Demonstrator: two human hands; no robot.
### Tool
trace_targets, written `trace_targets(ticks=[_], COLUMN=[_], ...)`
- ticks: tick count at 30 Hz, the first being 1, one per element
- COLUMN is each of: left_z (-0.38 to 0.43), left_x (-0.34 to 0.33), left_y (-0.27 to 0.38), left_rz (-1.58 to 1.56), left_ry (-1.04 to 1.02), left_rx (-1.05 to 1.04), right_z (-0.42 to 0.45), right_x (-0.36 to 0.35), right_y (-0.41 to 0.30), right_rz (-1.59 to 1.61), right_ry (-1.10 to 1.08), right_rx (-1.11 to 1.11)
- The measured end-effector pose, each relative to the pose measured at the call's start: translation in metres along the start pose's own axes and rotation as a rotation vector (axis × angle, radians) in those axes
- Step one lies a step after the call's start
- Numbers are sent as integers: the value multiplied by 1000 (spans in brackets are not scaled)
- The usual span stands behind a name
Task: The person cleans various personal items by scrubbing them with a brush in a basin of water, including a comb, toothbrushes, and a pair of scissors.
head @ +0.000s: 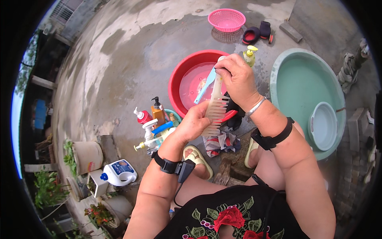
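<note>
My left hand (194, 122) grips a white wide-tooth comb (215, 112) near its toothed part. Between the fingertips of my right hand (237, 78) is a light-blue brush or small stick-like tool (206, 86), lying against the comb's handle; its bristles, if any, cannot be made out. Both hands are above the near side of a red plastic basin (174, 76) with shallow water in it. Dark cloth hangs at the basin's right edge, partly hidden by my right hand. A striped grey and red cloth (222, 142) lies on the ground below the comb.
Pump bottles, one red (144, 117) and one amber (158, 113), stand left of the basin. A yellow-green pump bottle (249, 56) is behind it. On the right sits a large green tub (304, 74) holding water and a pale basin (323, 125). A pink basket (226, 20) and dark shoes (251, 35) lie farther off.
</note>
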State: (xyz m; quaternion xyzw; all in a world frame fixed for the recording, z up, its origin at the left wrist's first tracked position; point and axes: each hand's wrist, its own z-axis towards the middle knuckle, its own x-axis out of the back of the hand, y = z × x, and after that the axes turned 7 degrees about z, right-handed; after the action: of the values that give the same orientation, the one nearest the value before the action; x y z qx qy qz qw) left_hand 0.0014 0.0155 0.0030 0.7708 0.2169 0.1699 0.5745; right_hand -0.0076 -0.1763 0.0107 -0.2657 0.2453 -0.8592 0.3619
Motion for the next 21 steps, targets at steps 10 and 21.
trace_targets(ticks=[10, 21], left_z=[2, 5], left_x=[16, 23], left_y=[-7, 16], left_rz=[-117, -611], left_ry=[133, 174], left_rx=[15, -139], right_z=[-29, -7], right_x=[-17, -4], right_y=[-22, -12], right_rz=[63, 166], right_ry=[-293, -76], right_rx=[-2, -211])
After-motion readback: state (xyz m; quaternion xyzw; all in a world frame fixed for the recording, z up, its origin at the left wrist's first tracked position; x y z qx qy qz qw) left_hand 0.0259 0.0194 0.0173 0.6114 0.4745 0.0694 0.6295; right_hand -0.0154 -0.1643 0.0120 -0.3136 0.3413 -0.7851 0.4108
